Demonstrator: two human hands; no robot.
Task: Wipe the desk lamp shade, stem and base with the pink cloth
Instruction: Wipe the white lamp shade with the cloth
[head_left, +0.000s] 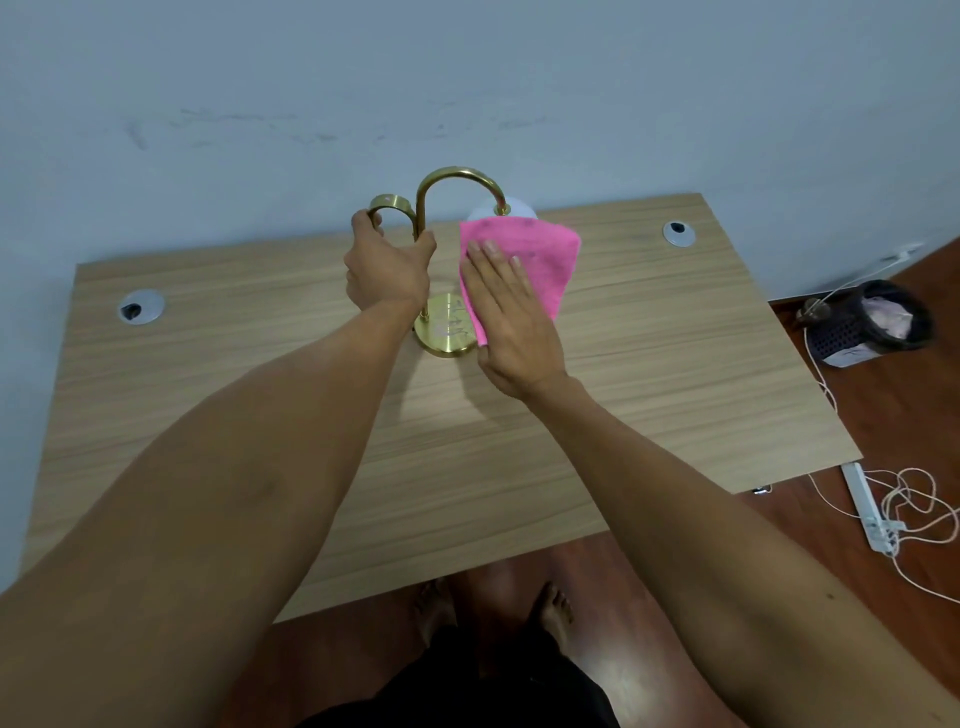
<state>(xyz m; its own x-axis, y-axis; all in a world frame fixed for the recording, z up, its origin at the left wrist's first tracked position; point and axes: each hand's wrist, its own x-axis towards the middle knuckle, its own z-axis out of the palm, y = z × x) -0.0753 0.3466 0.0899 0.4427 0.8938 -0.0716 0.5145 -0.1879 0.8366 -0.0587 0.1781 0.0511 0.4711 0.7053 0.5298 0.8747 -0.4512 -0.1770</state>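
Observation:
A brass desk lamp stands at the middle of the wooden desk (649, 364). Its curved stem (457, 176) arches right to a white shade (511, 208), mostly hidden behind the pink cloth (545, 260). The round brass base (444, 338) sits below. My left hand (387, 265) is closed around the stem and a smaller brass loop (387, 202). My right hand (511, 322) lies flat with fingers spread, pressing the pink cloth against the shade.
Two round cable grommets (141, 306) (678, 233) are set in the desk. A pale wall rises right behind the lamp. On the floor at right are a dark mesh bin (872, 322), a white power strip (870, 512) and loose cords. My bare feet show below the desk's near edge.

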